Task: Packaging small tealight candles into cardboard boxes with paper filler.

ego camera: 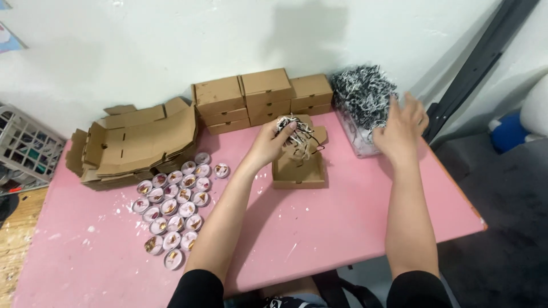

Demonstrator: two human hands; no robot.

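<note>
My left hand [269,142] holds a clump of black-and-white shredded paper [297,136] just above a small open cardboard box [299,171] on the pink table [319,228]. My right hand [402,128] reaches into a clear bag heaped with the same shredded paper [362,94] at the table's back right; its fingers are spread against the pile and I cannot tell whether they grip any.
Closed cardboard boxes [262,98] are stacked against the white wall. A pile of flat unfolded boxes [137,142] lies at the left. Several small round tins [174,208] with decorated tops sit in rows at the front left. A wire basket [25,148] stands at the far left.
</note>
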